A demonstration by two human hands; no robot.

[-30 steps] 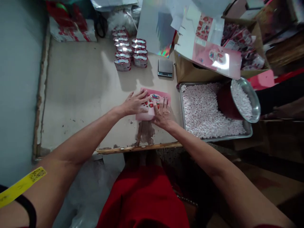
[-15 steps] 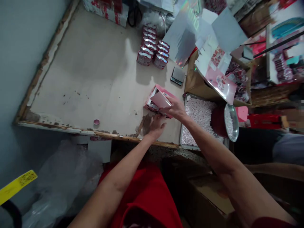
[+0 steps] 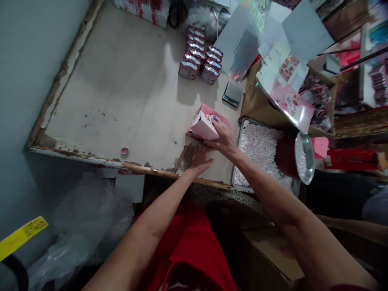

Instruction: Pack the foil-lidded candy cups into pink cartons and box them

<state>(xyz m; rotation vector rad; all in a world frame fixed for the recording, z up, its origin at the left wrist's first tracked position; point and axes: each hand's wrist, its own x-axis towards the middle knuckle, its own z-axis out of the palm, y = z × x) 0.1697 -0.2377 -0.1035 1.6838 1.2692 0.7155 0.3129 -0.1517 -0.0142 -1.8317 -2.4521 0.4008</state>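
A small pink and white carton (image 3: 203, 126) with printed pictures lies on the worktable, its white flap folded over its upper opening. My right hand (image 3: 223, 139) grips the carton's right side, fingers over the printed flap and thumb at the near edge. Against the near side rests my left hand (image 3: 200, 158), fingers stretched toward the carton and thumb apart; its fingertips are partly hidden. Beyond the carton stand two rows of shiny red-and-silver packets (image 3: 197, 54). A small digital scale (image 3: 233, 93) sits behind it to the right.
Right of my hands is a metal tray (image 3: 239, 161) of small pale pellets, with a tilted metal bowl (image 3: 306, 157) on it. Behind stands a cardboard box (image 3: 253, 97) of packets and printed cartons. A pink cap (image 3: 125, 150) lies near the table's chipped front edge (image 3: 100, 163).
The carton's flap, raised before, now lies down across the opening under my right hand. The left hand's fingers have straightened along the near side. The view has shifted slightly.
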